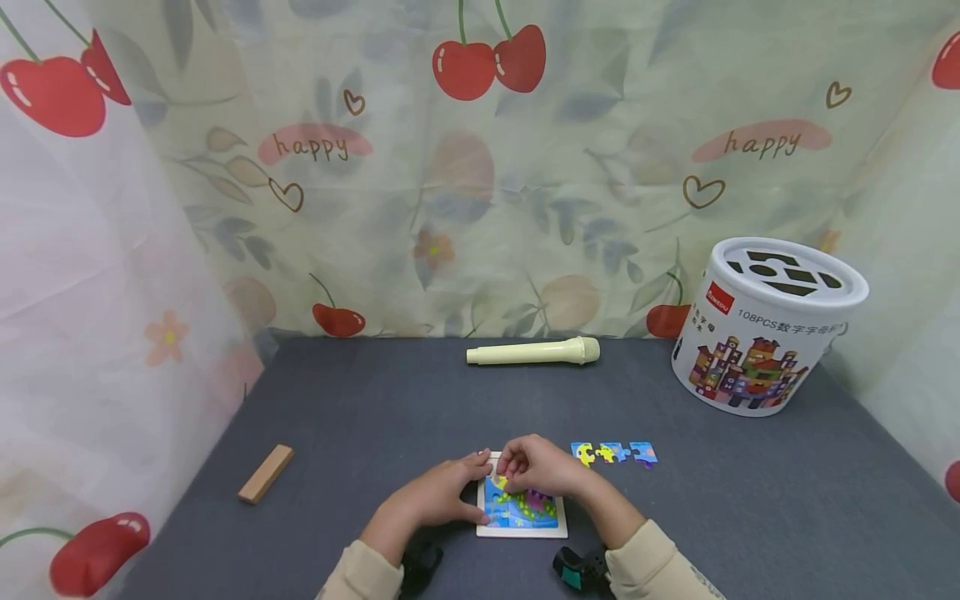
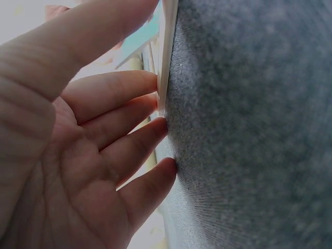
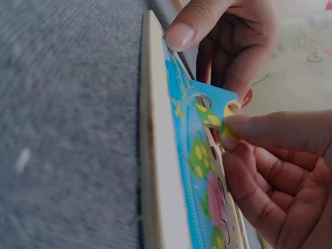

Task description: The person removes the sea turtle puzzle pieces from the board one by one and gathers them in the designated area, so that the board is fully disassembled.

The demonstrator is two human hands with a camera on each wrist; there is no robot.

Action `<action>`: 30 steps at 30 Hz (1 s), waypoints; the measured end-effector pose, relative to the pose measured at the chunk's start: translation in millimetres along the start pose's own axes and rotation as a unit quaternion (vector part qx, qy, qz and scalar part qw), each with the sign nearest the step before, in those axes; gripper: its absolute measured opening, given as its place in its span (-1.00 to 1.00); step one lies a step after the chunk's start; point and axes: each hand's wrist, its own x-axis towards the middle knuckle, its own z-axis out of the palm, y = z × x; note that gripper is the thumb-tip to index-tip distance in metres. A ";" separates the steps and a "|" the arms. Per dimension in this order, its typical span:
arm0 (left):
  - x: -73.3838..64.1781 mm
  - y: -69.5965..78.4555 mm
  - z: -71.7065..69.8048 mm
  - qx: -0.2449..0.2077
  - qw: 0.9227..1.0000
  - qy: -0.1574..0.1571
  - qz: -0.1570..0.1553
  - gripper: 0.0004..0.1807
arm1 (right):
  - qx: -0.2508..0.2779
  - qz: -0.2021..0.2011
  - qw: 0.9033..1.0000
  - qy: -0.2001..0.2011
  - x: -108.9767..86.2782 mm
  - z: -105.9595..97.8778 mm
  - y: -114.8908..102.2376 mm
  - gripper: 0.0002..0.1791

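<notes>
A small jigsaw puzzle board (image 1: 522,533) with a pale wooden frame lies on the table, partly filled with blue, green and pink pieces. My left hand (image 1: 442,490) rests along its left side, fingers fairly straight, fingertips touching the frame's edge (image 2: 167,57) and the thumb at the near-left corner. Between thumb and finger, my right hand (image 1: 546,467) pinches a blue, yellow and green puzzle piece (image 3: 220,94). That piece is tilted up over the board's upper left part. Several loose puzzle pieces (image 1: 642,452) lie in a row just right of the board.
A cream toy microphone (image 1: 532,352) lies at the table's back edge. The white block bucket (image 1: 765,333) with a shape-hole lid stands at the back right. On the left is a wooden block (image 1: 266,473). Patterned curtains (image 1: 495,208) enclose the dark table (image 1: 360,417).
</notes>
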 end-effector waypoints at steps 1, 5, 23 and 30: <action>-0.2 -0.1 0.3 0.000 1.000 0.001 0.002 -0.22 | 0.004 0.001 1.000 0.001 0.2 0.0 0.7 -0.91; -1.0 0.2 0.9 0.006 1.000 0.008 0.010 -0.24 | 0.031 0.006 1.000 0.002 -0.7 -1.1 2.4 -0.93; 1.0 2.5 3.4 0.020 1.000 0.011 -0.011 -0.22 | 0.096 0.042 0.994 0.011 -31.6 -29.6 27.0 -0.83; 0.7 2.5 3.1 0.018 1.000 0.010 -0.009 -0.21 | 0.090 0.045 0.995 0.021 -45.0 -42.6 38.3 -0.82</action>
